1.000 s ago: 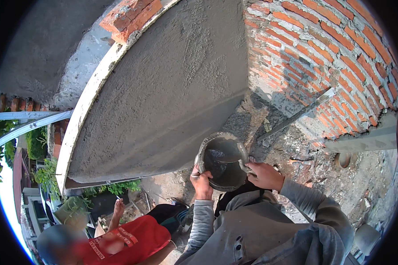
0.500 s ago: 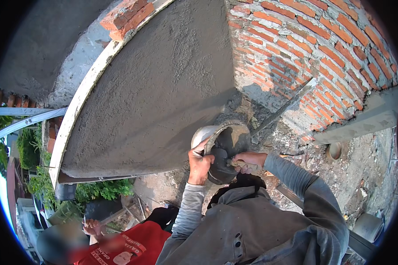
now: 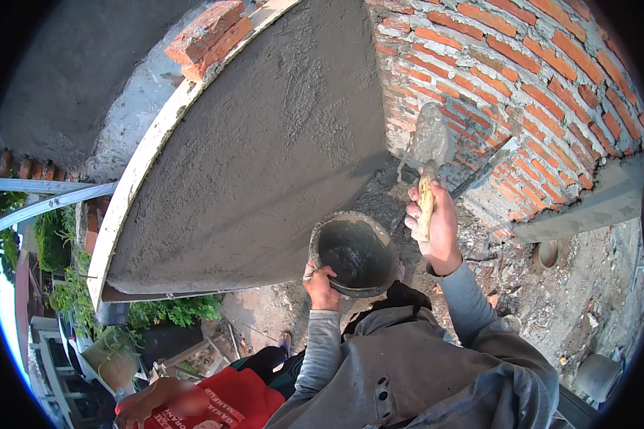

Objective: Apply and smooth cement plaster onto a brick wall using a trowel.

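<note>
My left hand (image 3: 320, 284) is closed on the near left rim of a round, mortar-caked bucket (image 3: 313, 247). Some wet grey mortar (image 3: 350, 263) lies in the bottom of the bucket. Beyond the bucket and to its right, my right hand (image 3: 440, 227) grips the pale wooden handle of a trowel (image 3: 433, 134). Grey mortar coats the trowel's blade, which points away from me in front of the brick wall (image 3: 508, 53); I cannot tell whether it touches the wall. Left of the bucket stands a broad surface of grey plaster (image 3: 250, 179).
Two loose bricks (image 3: 209, 41) rest on the pale curved edge (image 3: 139, 171) of the plastered surface. A long straight bar (image 3: 488, 166) leans along the brick wall. At lower left is another person in a red shirt (image 3: 215, 400). Rubble covers the ground (image 3: 544, 307) at right.
My right hand has lifted the trowel out of the bucket and carried it up and away toward the brick wall. The bucket, still in my left hand, has tipped more upright.
</note>
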`<state>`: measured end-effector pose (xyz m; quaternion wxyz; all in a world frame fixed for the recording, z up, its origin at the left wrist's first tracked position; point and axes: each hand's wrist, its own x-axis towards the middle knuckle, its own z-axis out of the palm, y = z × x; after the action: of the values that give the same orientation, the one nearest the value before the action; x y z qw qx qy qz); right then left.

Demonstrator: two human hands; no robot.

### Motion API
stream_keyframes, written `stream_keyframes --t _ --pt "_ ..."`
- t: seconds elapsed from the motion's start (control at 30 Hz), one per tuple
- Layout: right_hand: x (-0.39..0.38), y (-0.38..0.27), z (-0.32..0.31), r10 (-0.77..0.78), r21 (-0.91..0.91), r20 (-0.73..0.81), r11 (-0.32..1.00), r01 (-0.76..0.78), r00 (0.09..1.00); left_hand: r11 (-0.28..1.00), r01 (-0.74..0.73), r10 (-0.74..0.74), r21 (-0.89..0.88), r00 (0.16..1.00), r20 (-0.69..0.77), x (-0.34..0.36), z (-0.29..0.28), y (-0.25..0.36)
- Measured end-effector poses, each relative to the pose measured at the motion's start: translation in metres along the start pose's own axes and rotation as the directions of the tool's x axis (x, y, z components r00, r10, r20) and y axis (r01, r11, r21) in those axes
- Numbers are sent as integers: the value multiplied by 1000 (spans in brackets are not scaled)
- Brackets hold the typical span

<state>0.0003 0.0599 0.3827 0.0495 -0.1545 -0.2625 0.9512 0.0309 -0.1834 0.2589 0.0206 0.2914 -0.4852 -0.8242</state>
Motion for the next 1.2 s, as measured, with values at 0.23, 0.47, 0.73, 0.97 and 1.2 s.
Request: stream_keyframes --t 0.23,0.47,0.73,0.97,1.2 --pt "129 1 112 -818 -170 -339 540 824 466 999 -38 35 -19 993 -114 -21 -25 15" --pt "39 186 -29 -453 -893 238 245 377 859 999 -36 31 -37 991 -128 -34 -47 17" --pt "-71 46 -72 568 -958 259 44 285 781 980 -83 58 180 988 142 -37 -57 19" --pt "-30 82 -101 620 -786 135 -407 464 773 846 -355 103 397 841 532 -60 0 36" --pt "-34 68 -121 865 -918 -125 85 -387 486 902 -242 -20 357 803 596 -55 42 45"
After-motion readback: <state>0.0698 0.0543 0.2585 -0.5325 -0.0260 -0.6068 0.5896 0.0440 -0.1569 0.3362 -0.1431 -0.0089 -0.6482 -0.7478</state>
